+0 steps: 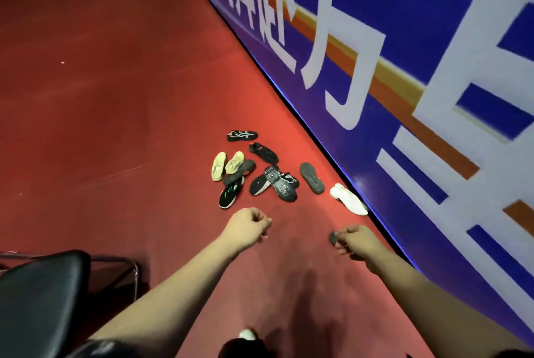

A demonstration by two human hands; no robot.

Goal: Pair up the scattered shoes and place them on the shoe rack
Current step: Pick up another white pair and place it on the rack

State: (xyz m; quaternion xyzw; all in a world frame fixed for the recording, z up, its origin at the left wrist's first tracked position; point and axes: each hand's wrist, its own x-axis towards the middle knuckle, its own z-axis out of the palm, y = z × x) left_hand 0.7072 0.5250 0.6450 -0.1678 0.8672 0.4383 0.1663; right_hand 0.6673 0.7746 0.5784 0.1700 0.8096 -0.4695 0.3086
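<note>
The shoes lie heaped on the floor near its right edge, a white shoe just beside the wall. The left grip and right grip hover near them, fingers curled under and hidden, so I cannot tell if either holds anything.

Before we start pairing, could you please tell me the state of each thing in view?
left hand: fingers curled, empty.
right hand: pinches a small dark object.
cream shoes: side by side, unracked.
white shoe: alone by the wall.
dark sandal: sole up.
patterned-sole shoe: sole up, across black shoes.
</note>
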